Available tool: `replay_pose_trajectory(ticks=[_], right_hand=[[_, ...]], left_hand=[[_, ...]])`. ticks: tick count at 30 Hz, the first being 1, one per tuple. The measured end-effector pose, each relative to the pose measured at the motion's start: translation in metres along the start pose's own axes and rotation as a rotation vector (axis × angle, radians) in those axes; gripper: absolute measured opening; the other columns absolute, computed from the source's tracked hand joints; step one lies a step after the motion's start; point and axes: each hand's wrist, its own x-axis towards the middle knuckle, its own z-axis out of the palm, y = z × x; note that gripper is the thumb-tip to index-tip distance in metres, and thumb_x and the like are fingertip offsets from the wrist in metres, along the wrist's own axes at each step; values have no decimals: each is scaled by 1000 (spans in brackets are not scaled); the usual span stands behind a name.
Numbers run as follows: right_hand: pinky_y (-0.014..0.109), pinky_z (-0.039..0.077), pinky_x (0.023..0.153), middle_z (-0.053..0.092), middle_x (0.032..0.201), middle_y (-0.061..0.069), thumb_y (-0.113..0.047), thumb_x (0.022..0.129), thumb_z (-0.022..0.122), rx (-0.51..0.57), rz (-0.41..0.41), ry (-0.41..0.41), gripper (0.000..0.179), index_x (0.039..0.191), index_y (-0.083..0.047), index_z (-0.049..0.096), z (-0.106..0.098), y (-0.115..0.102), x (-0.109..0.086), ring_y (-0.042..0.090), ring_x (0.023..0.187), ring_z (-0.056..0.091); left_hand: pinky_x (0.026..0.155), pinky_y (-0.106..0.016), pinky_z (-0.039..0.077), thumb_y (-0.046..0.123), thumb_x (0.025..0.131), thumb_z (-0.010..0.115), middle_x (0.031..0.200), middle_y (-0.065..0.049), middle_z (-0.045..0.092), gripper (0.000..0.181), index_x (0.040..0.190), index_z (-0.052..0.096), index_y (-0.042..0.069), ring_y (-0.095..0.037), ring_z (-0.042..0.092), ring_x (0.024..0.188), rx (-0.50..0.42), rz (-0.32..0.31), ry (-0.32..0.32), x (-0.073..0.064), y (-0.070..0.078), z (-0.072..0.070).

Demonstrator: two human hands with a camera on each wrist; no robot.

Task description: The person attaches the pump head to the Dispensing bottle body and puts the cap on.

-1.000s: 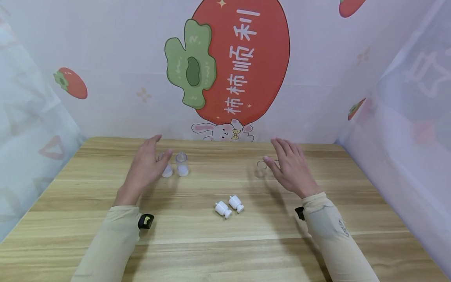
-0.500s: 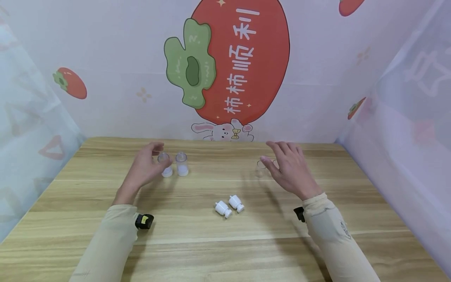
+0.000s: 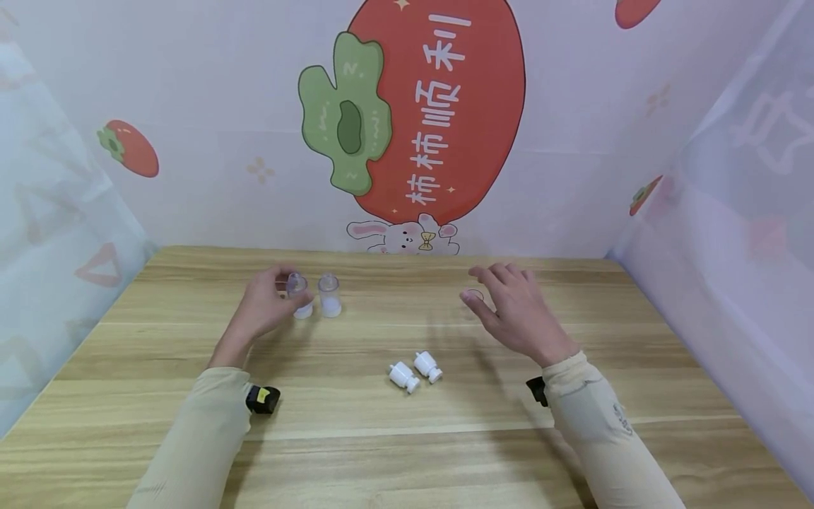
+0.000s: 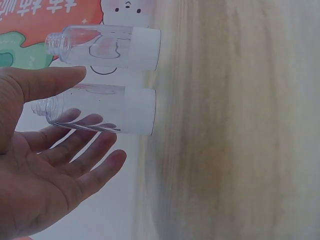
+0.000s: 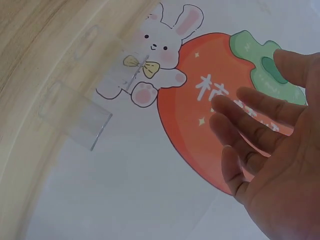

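My left hand (image 3: 263,300) is spread around the nearer of two small clear bottles (image 4: 102,107), which have white bases and threaded necks. In the left wrist view its thumb lies on one side of that bottle and its relaxed fingers on the other. The second bottle (image 3: 329,297) stands upright just to the right. My right hand (image 3: 518,314) hovers with loosely bent fingers over two clear cylindrical caps (image 5: 80,120), holding nothing. Only the rim of one cap (image 3: 474,293) shows past the hand in the head view.
Two white pump heads (image 3: 403,377) lie on their sides at mid-table, between the arms. The wooden table (image 3: 356,452) ends at a printed cloth backdrop (image 3: 216,198) with a big persimmon and a rabbit. Cloth walls stand at both sides.
My left hand has come lower, its thumb and fingers moving in around the left bottle. The right hand has shifted slightly left and down over the clear caps. The pump heads stay put.
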Motion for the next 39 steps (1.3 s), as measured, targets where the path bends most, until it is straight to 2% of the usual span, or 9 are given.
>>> replay_pose_trajectory(ticks=[7, 14, 22, 30, 39], right_hand=[[52, 36, 97, 66, 122, 14, -33, 100, 64, 13, -27, -14, 41, 128, -3, 63, 3, -4, -1, 37, 114, 56], [53, 37, 98, 67, 120, 13, -32, 99, 66, -5, -53, -31, 40, 127, -3, 64, 6, -9, 0, 35, 116, 58], [51, 41, 94, 69, 106, 7, -30, 96, 71, -22, -85, -49, 36, 122, -5, 67, 10, -17, -1, 29, 104, 61], [52, 44, 91, 68, 100, 5, -31, 96, 72, -43, -97, -114, 32, 117, -6, 69, 16, -24, -2, 25, 99, 63], [45, 48, 84, 71, 98, 4, -30, 95, 72, -51, -149, -152, 29, 113, -7, 72, 22, -29, -3, 23, 94, 63]], left_hand=[[97, -55, 49, 13, 93, 72, 127, -34, 57, 55, 134, 49, -16, -48, 56, 118, -23, -19, -6, 2, -3, 2], [97, -54, 50, 10, 92, 73, 127, -34, 56, 56, 135, 48, -16, -48, 57, 118, -29, -70, -20, 2, -4, 4], [95, -53, 50, 10, 90, 76, 125, -34, 57, 57, 133, 49, -16, -48, 59, 115, -43, -78, -18, 3, -4, 4], [95, -53, 50, 9, 89, 75, 125, -34, 58, 57, 134, 49, -16, -47, 59, 115, -32, -86, -11, 3, -4, 5], [95, -51, 50, 11, 90, 74, 126, -32, 58, 56, 135, 50, -14, -45, 58, 117, -38, -115, 1, 1, 2, 2]])
